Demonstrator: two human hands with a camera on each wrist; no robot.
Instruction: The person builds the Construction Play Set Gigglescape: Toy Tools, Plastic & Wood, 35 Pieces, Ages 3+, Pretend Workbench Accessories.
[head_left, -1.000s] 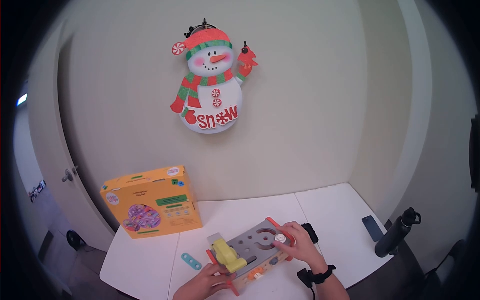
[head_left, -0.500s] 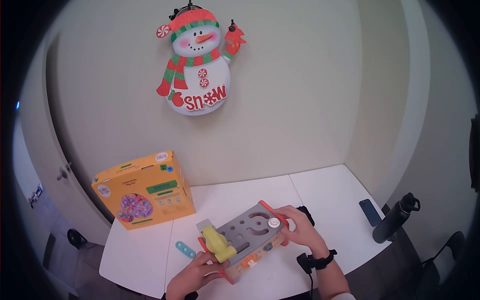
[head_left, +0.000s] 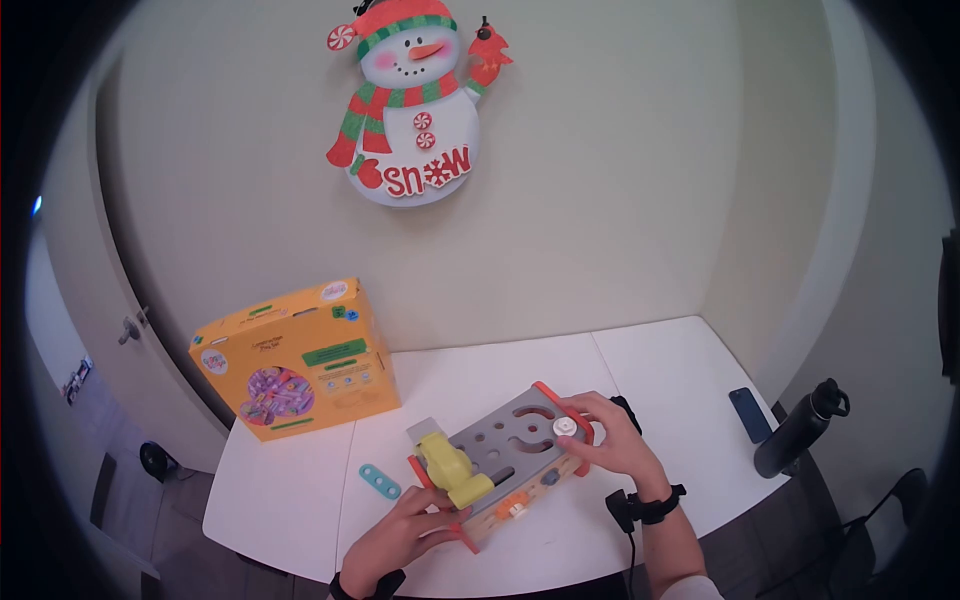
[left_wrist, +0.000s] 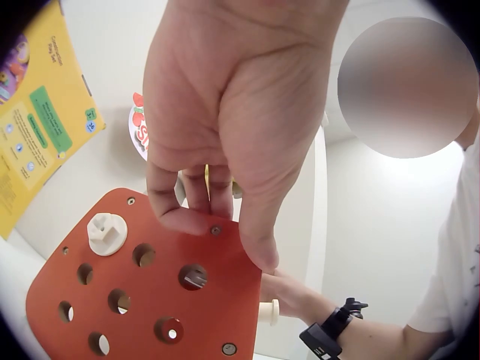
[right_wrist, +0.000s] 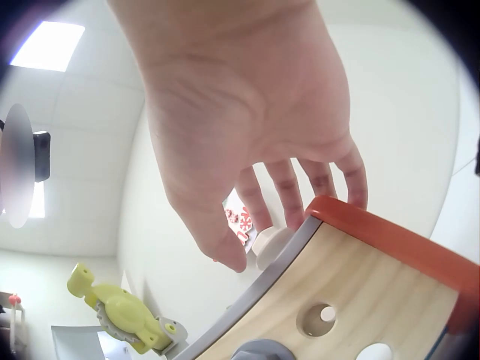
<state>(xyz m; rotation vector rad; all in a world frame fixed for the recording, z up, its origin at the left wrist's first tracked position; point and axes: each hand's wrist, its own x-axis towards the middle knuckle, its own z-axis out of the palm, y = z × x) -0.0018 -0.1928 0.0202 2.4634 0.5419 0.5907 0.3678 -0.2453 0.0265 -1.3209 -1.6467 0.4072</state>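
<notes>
A toy workbench (head_left: 530, 462) with a grey top stands angled on the table. Its left red end panel (left_wrist: 154, 289) is gripped by my left hand (head_left: 395, 535), fingers folded over the edge in the left wrist view. My right hand (head_left: 620, 440) wraps round the other red end, its thumb beside a white knob (head_left: 565, 427); whether it touches the knob, I cannot tell. A yellow-green toy saw part (head_left: 445, 465) lies over the bench's left end. Orange and grey pieces sit on the wooden front. A white nut (left_wrist: 107, 234) is on the red panel.
A teal strip with holes (head_left: 380, 481) lies left of the bench. Behind it stands a large yellow box (head_left: 300, 375). At the table's right are a phone (head_left: 750, 415) and a black bottle (head_left: 800, 432). A black object is partly hidden behind my right hand.
The head view has shifted, first left and down, then slightly back. My right fingers have moved from over the white knob to beside it; my left hand keeps its hold on the bench.
</notes>
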